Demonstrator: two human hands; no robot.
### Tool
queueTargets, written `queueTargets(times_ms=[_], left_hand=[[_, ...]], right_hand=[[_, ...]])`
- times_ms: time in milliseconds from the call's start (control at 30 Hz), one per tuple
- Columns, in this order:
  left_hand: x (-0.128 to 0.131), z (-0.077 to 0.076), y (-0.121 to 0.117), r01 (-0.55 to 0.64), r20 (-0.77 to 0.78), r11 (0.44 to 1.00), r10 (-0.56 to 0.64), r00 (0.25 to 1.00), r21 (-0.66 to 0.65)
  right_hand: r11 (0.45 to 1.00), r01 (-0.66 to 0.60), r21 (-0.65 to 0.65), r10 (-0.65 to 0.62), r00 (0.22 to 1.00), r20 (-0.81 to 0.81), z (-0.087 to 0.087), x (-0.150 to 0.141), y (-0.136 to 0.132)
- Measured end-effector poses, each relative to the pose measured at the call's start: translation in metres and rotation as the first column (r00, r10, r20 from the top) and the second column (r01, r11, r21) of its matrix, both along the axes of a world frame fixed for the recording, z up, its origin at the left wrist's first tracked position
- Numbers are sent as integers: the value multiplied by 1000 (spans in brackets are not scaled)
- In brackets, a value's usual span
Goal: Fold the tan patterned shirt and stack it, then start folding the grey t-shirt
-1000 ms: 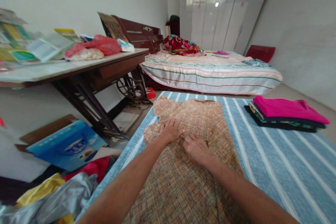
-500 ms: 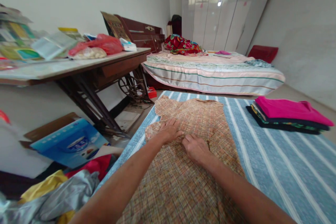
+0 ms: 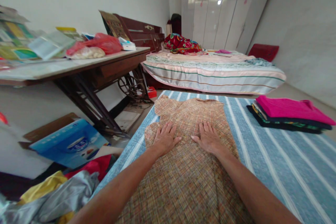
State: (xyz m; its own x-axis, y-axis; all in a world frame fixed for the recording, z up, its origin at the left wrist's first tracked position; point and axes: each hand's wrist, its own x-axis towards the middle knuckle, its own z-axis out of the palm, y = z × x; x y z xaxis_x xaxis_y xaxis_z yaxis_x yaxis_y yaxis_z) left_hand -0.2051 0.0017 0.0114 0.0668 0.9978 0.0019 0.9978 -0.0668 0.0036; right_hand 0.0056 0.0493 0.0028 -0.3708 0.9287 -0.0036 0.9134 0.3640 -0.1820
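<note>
A brown plaid garment [image 3: 183, 178] lies spread lengthwise on the blue-and-white striped bedcover [image 3: 265, 154]; its exact kind is hard to make out. My left hand [image 3: 166, 138] rests flat on its left part, fingers apart and pointing away from me. On the right part, my right hand [image 3: 207, 137] lies palm down with fingers spread. Both thumbs point inward, with a strip of plaid cloth between them. The garment's near end runs out of view at the bottom.
A folded clothes stack [image 3: 291, 113], bright pink on top, sits to the right. Loose clothes [image 3: 65, 189] and a blue carton [image 3: 76, 143] are at lower left. A sewing-machine table [image 3: 105, 64] stands left, and another bed [image 3: 210, 73] lies beyond.
My right hand has moved outward to the right and unfolded from a curled pose to flat. My left hand has shifted slightly left and nearer. The cloth between them looks smoother.
</note>
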Motion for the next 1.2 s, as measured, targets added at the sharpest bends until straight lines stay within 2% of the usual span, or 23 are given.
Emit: queueTargets(times_ms=[133, 300, 367, 467, 533, 600, 700, 800, 967, 1067, 1133, 1200], left_hand=[[-7, -3, -5, -64, -24, 998, 64, 998, 9], [-8, 6, -8, -125, -66, 992, 124, 990, -10], [-7, 11, -12, -98, -99, 993, 104, 990, 70], [1, 17, -23, 39, -141, 984, -14, 990, 176], [7, 18, -33, 110, -130, 987, -94, 987, 119], [12, 18, -42, 126, -95, 991, -122, 988, 35], [12, 15, -51, 33, -48, 999, -34, 998, -17], [6, 13, -56, -68, -34, 998, 68, 997, -2], [4, 16, -62, -106, -65, 994, 107, 992, 17], [8, 20, -65, -10, -58, 1000, 12, 998, 27], [11, 22, -66, 75, -22, 997, -76, 997, -22], [13, 22, -67, 109, 19, 988, -108, 994, -105]], right_hand=[[997, 0, -72, 0, 1000, -1, -14, 5, 1], [997, 3, -82, -4, 1000, -8, -11, 4, -1], [997, 0, -83, 0, 1000, -11, -9, 4, -1], [996, -6, -91, 5, 1000, -11, -9, 4, -1], [995, -5, -96, 5, 1000, -9, -9, 4, -1], [995, -4, -95, 3, 1000, -10, -10, 4, -1], [995, 2, -97, -3, 1000, -13, -11, 3, -1], [995, 4, -103, -5, 1000, -9, -11, 3, -1], [995, -2, -104, 2, 1000, -1, -11, 3, -2], [998, 1, -66, -1, 1000, -3, -7, 2, -4], [1000, -8, -9, 8, 1000, 0, 0, -3, -3], [999, -30, 37, 30, 1000, 6, 7, -10, 0]])
